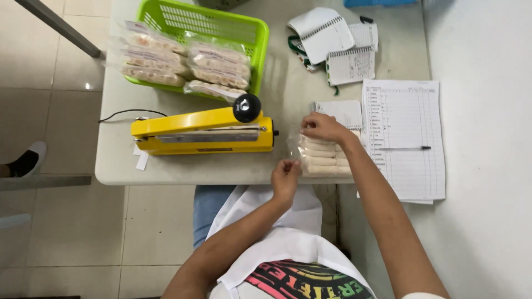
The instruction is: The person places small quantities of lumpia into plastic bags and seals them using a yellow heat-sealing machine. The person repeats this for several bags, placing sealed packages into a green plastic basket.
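My left hand [285,178] and right hand [323,127] both pinch bag [321,156] mouth at centre frame, keeping film taut, flat beside sealer [202,131]. Sealed packs wait in basket [221,25], upper left.

Both hands [302,152] pinch a clear food bag [321,155].

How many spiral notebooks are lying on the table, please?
3. One open white notebook lies at the table's far edge, a second notebook sits partly under it, and a third notebook lies just beyond the right hand. More may be hidden underneath.
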